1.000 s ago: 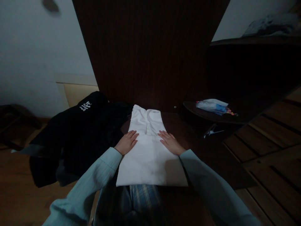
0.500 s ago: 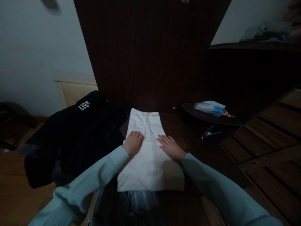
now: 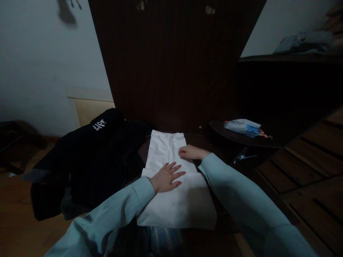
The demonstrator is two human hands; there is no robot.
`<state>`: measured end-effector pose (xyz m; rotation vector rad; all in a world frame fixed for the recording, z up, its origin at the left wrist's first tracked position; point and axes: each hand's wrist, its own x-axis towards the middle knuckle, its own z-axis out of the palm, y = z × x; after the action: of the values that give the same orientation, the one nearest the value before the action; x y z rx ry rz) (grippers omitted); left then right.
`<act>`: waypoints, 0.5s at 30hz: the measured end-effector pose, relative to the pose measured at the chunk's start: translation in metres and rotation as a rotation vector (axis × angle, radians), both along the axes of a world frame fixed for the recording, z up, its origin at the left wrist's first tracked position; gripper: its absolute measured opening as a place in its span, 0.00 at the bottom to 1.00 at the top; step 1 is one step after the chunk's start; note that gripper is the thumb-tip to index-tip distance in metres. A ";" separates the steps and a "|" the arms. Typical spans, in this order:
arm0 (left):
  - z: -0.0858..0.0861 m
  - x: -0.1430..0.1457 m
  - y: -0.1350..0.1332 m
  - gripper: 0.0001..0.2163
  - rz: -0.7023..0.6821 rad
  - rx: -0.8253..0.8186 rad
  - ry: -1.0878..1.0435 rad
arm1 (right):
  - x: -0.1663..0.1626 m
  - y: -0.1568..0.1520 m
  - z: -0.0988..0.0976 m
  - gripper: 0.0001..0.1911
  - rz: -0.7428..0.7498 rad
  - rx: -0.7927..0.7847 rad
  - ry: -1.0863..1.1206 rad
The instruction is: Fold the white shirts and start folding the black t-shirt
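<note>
White folded garment (image 3: 171, 171), lying flat on the dark worktop (image 3: 209, 150) just right of a black jacket (image 3: 88, 157). Left hand (image 3: 166, 177) rests open-palmed on its middle; right hand (image 3: 189, 152) curls loosely at its right edge. Probably light, soft and limp: best gripped along a folded edge.

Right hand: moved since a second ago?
Yes. The right hand slid up the white garment toward its far end; it was level with the left hand, now beyond it.

smooth matt white cloth garment (image 3: 171, 178) on dark, faintly glossy wooden table (image 3: 203, 142).
</note>
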<state>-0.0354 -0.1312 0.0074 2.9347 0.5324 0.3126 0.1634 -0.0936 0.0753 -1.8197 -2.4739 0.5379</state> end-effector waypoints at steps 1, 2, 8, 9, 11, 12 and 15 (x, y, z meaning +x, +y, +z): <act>-0.001 0.000 -0.004 0.22 -0.010 -0.002 -0.010 | -0.006 0.013 0.001 0.10 -0.026 0.046 0.024; -0.001 0.000 -0.008 0.22 -0.020 -0.003 -0.023 | -0.012 0.026 0.000 0.09 -0.061 0.097 0.059; -0.003 -0.001 -0.019 0.21 -0.033 -0.001 -0.058 | -0.045 0.105 -0.019 0.15 -0.309 0.225 0.252; -0.002 -0.001 -0.020 0.21 -0.027 0.001 -0.056 | -0.050 0.115 -0.023 0.16 -0.321 0.230 0.262; 0.000 0.000 -0.020 0.20 -0.020 0.005 -0.056 | -0.058 0.129 -0.031 0.17 -0.341 0.238 0.284; 0.001 0.000 -0.020 0.19 -0.021 0.009 -0.058 | -0.062 0.134 -0.035 0.17 -0.343 0.241 0.294; 0.002 0.000 -0.020 0.17 -0.030 0.017 -0.070 | -0.073 0.143 -0.046 0.15 -0.306 0.244 0.325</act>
<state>-0.0354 -0.1511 0.0097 2.9322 0.4787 0.4162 0.0902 0.0495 0.0296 -1.7990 -1.9162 0.4480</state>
